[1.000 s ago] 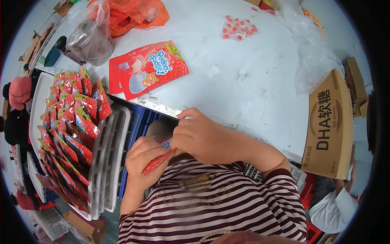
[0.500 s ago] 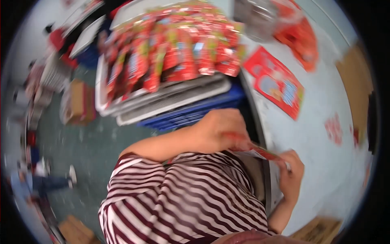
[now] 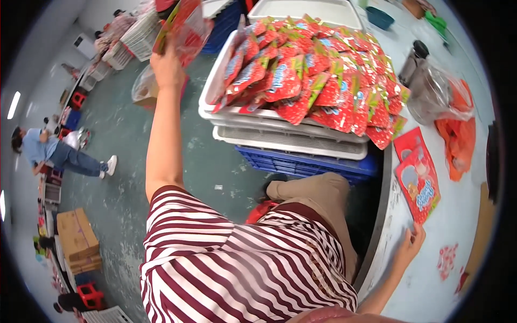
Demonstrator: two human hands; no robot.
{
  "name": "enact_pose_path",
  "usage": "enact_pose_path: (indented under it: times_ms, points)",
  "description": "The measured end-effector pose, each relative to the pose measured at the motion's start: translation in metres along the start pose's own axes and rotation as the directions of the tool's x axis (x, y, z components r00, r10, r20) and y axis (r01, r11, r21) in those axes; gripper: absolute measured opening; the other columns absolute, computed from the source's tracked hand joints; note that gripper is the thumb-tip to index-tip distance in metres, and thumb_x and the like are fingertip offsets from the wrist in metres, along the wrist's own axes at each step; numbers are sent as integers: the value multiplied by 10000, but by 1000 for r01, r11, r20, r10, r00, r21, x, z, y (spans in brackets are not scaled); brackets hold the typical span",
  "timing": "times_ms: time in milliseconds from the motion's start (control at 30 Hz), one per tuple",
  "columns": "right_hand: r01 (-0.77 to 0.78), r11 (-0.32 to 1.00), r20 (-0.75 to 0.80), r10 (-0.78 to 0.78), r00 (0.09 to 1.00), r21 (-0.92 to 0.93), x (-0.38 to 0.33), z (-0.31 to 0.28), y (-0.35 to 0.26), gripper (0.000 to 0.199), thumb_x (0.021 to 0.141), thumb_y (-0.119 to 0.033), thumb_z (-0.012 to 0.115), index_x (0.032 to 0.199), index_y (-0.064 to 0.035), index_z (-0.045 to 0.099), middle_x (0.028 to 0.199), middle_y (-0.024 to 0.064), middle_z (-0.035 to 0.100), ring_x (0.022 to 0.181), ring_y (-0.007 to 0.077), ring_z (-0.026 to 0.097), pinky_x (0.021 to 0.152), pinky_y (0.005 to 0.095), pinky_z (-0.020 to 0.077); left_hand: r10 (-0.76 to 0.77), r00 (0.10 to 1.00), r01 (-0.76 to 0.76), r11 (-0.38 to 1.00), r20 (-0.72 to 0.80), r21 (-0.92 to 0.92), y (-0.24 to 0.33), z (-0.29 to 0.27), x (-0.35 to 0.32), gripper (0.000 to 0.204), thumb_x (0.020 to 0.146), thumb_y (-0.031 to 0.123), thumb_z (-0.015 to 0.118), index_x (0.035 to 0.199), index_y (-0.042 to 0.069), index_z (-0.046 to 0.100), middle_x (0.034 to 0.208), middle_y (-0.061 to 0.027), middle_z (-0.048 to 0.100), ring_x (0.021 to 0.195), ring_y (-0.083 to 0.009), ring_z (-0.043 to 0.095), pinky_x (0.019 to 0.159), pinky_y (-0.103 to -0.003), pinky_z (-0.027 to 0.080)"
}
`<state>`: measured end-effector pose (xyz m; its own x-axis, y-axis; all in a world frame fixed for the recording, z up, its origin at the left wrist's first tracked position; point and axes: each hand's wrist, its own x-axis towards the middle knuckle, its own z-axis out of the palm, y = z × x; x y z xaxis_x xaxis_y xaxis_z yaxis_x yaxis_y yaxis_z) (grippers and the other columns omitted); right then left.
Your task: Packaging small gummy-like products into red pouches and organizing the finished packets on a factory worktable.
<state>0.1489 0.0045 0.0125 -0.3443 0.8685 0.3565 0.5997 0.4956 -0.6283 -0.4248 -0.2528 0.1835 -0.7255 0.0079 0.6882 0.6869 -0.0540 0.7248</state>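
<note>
My left arm is stretched out to the far left. Its hand (image 3: 168,70) is closed round the lower end of a red and green pouch (image 3: 176,22), blurred, with a see-through pinkish part beside it. On the pale table at the right, my right hand (image 3: 411,246) has its fingers a little apart, at the near corner of a flat red pouch (image 3: 419,185). That pouch partly covers another red piece (image 3: 407,143). A white tray (image 3: 207,97) between my hands is heaped with shiny red and green pouches (image 3: 328,75).
More white trays (image 3: 301,145) and a blue crate (image 3: 301,166) support the heaped tray. A clear plastic bag (image 3: 439,91), an orange bag (image 3: 455,142) and a dark bottle (image 3: 413,60) stand on the table (image 3: 396,237). Cardboard boxes (image 3: 78,237) and a person (image 3: 59,148) are at the left.
My hands, close together on a red piece half a second ago, are now far apart. The left has swung up and left with a pouch; the right has come to the table pouch's corner.
</note>
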Motion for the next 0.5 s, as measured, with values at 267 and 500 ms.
enact_pose_path:
  times_ms: [267,500]
  points:
    - [-76,996,-28,74,997,-44,-25,8,15,183,837,-34,567,1019,-22,582,1115,107,503,994,199,499,799,263,416,-194,888,44,938,417,343,-146,7,-67,399,912,244,527,1286,112,483,1265,-120,526,1190,-197,461,986,-291,341]
    - [-58,979,-72,45,996,-193,-31,2,17,160,829,-36,573,986,-11,596,1085,129,531,1011,247,509,857,306,414,-336,793,57,872,508,486,-200,16,-34,571,873,259,554,1373,115,321,1282,-168,485,1177,-274,467,978,-325,345]
